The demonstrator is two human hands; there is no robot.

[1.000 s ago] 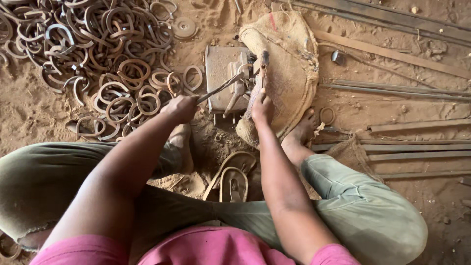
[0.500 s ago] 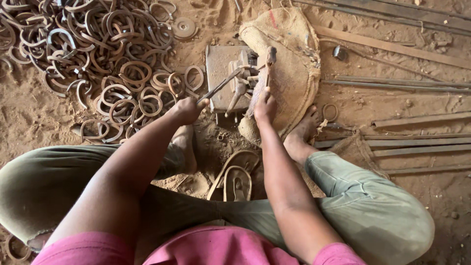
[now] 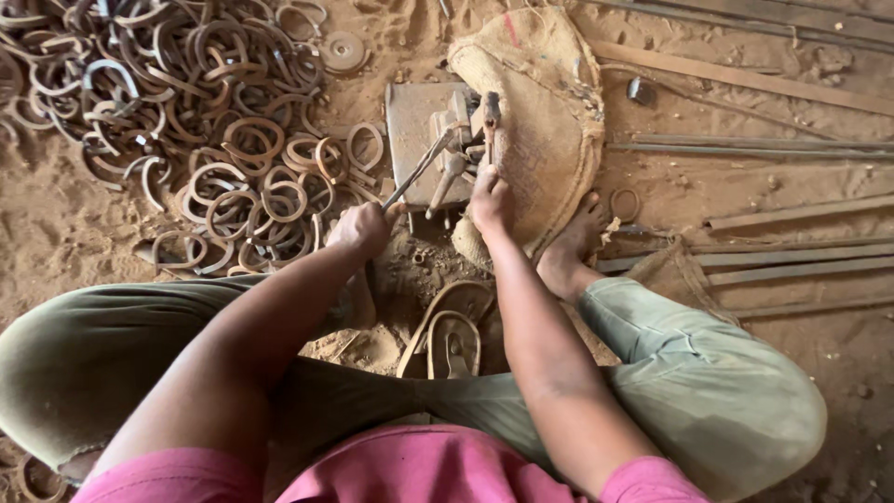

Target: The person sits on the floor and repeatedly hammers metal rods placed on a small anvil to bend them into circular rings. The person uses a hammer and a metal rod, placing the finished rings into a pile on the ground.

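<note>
Landmark: a flat metal block (image 3: 414, 140) lying on the sandy floor (image 3: 56, 233), just ahead of the person's crossed legs.
Left hand: the left hand (image 3: 361, 226) is clenched around the near end of a pair of tongs (image 3: 419, 169), just short of the block's near edge.
Tongs, axis: long and thin, running from the left hand up and to the right; the far tips point across the block toward its right edge. One pair.
Right hand: the right hand (image 3: 491, 199) is wrapped tight on the handle of a hammer (image 3: 491, 126), at the block's near right corner.
Hammer, axis: nearly straight away from the person, head at the far end, over the block's right edge. One hammer.
Workpiece: what the tong tips grip is too small to tell.
Sack: one burlap sack (image 3: 549, 121) touching the block's right side; a bare foot (image 3: 573, 247) rests on its near edge.
Bent pieces: a heap of curved metal pieces (image 3: 186, 121) left of the block, too many to count.
Bars: several long metal bars (image 3: 764, 261), well right of the block.
Sandal: one sandal (image 3: 453, 340) on the near side of the block, between the legs.
</note>
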